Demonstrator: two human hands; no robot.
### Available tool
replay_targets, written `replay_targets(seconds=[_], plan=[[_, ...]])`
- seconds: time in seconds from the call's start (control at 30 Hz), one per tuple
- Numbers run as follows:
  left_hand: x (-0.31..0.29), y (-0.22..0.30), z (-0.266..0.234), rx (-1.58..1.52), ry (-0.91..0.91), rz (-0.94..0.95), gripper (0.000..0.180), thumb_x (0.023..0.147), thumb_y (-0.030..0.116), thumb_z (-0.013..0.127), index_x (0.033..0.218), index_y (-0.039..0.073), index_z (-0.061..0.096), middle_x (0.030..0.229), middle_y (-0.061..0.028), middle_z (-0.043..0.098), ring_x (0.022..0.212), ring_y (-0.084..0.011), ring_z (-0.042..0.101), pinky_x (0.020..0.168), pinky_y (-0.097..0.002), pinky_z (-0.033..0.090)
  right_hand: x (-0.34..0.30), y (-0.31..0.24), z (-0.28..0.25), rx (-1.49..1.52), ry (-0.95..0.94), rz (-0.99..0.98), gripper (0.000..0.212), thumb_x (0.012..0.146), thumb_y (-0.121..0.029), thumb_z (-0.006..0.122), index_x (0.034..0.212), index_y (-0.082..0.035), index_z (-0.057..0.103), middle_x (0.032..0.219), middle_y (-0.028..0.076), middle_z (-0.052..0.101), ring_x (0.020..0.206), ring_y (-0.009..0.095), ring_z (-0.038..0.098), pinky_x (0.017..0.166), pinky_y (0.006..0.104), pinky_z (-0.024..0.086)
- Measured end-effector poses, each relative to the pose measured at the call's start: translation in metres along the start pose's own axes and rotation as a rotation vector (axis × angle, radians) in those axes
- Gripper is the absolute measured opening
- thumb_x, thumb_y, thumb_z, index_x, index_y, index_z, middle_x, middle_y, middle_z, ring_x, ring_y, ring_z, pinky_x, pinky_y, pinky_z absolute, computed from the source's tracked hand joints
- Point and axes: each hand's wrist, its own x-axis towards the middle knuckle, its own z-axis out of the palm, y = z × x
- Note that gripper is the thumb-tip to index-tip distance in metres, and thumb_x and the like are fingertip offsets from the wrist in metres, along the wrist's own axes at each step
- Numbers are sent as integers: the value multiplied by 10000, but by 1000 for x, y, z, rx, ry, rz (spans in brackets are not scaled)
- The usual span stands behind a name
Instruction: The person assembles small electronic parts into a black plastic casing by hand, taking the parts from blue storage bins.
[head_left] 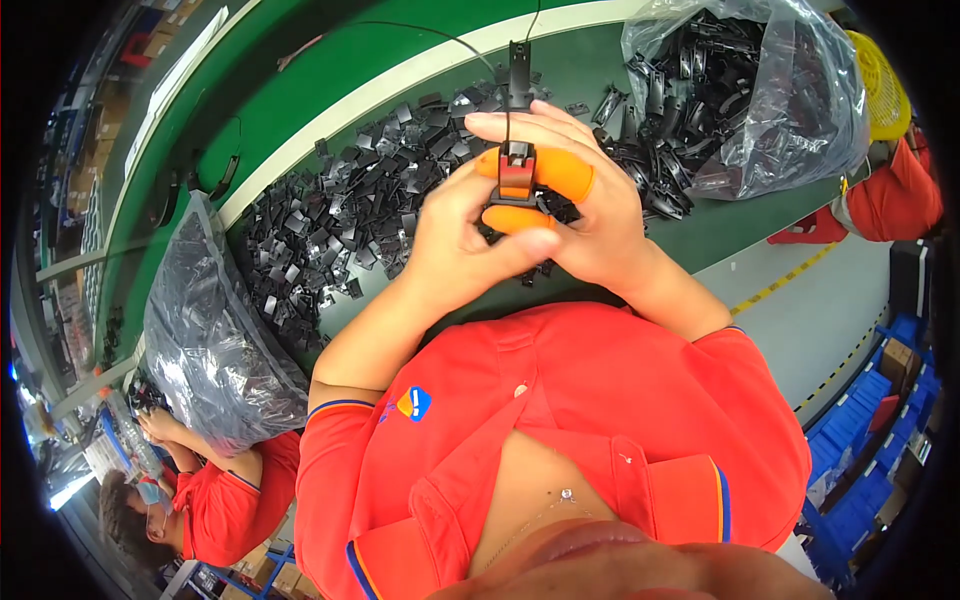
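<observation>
Close together above the workbench, my left hand (455, 235) and my right hand (608, 215) both close around a small black plastic part (517, 156). Its glossy face reflects orange, and a thin black cable rises from behind it. Orange finger cots (566, 174) cover some of my fingertips, which press in from both sides. Just beyond my fingers stands another black plastic piece (519, 75). To the left of my hands spreads a heap of small flat black pieces (335, 215). On the right lie longer black curved parts (665, 150), some spilling from a bag.
A clear plastic bag (805, 110) sits at the right of the green bench (735, 225). Another filled bag (215, 330) lies at the left, near a co-worker (235, 500). At far right are a yellow basket (880, 85), a red-clothed person (900, 190) and blue bins (850, 440).
</observation>
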Motion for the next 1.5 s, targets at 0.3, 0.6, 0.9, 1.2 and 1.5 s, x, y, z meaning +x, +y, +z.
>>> replay_targets(seconds=[0.3, 0.6, 0.9, 1.2, 1.5], plan=[[9, -14, 10, 300, 77, 477, 382, 615, 318, 755, 855, 44, 637, 845, -102, 626, 739, -255, 598, 656, -317, 479, -15, 3, -2, 264, -106, 30, 322, 679, -111, 670, 983, -25, 605, 909, 113, 643, 815, 262, 640, 719, 325, 519], [20, 14, -2, 62, -302, 183, 459, 593, 187, 816, 956, 12, 597, 905, -75, 599, 865, -181, 594, 748, -263, 479, -3, 6, -14, 127, -140, -149, 345, 644, -102, 708, 970, -43, 610, 967, 93, 629, 880, 271, 607, 782, 356, 493], [19, 9, 13, 312, -31, 266, 368, 683, 351, 710, 849, 33, 632, 730, -101, 623, 694, -285, 580, 714, -356, 453, -20, -11, 7, 334, 87, 282, 280, 684, -30, 618, 964, -31, 618, 868, 71, 654, 726, 205, 632, 675, 255, 498], [32, 36, -8, 156, -398, 133, 479, 783, 388, 604, 1074, 17, 521, 825, -162, 598, 798, -319, 582, 733, -369, 447, -6, 11, -5, 1109, 32, 398, 419, 814, -286, 630, 1130, -49, 493, 1111, 153, 553, 1016, 285, 557, 903, 435, 445], [23, 45, -9, 286, -349, 156, 296, 891, 230, 458, 1056, -14, 491, 825, -181, 556, 762, -338, 547, 696, -363, 427, -13, 21, 0, 1464, -50, 344, 434, 842, -302, 583, 1217, -109, 482, 1207, 96, 471, 1126, 250, 466, 1021, 438, 299]])
